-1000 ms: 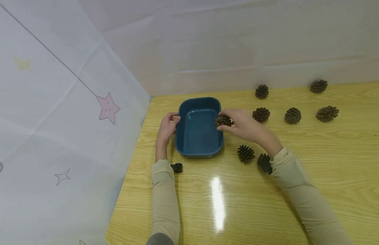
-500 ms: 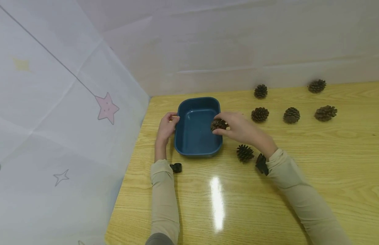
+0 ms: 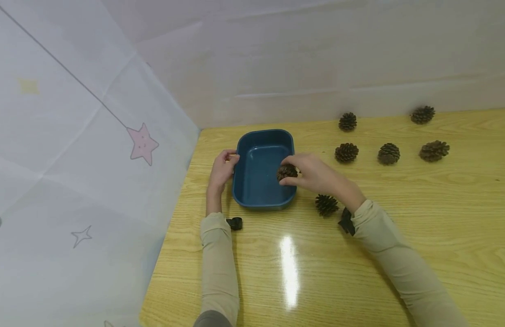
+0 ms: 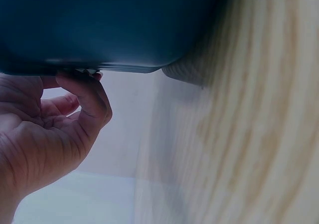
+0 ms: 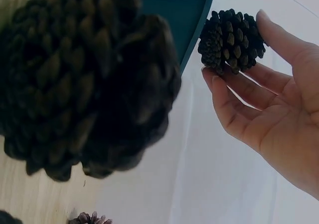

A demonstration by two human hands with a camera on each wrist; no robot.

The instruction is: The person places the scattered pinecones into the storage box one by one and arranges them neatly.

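Observation:
A pine cone (image 3: 286,172) is pinched between the thumb and fingers of my right hand (image 3: 313,174), above the right part of the blue tub (image 3: 262,208). The right wrist view shows the same pine cone (image 5: 232,41) held at the fingertips, beside the tub's rim. My left hand (image 3: 222,172) grips the tub's left rim; from the left wrist, its curled fingers (image 4: 89,102) meet the edge. A second pine cone (image 3: 326,205) lies just right of the tub, and a large one (image 5: 84,79) fills the near part of the right wrist view.
Several more pine cones lie on the wooden table (image 3: 338,272) to the right, including one at the back (image 3: 348,121) and one farther right (image 3: 434,151). A white wall sheet (image 3: 317,54) borders the back and left. Black wrist devices (image 3: 235,223) show beside the sleeves.
My right hand has moved left and slightly nearer, carrying the pine cone from the tub's right rim to over its inside. The left hand stays at the rim.

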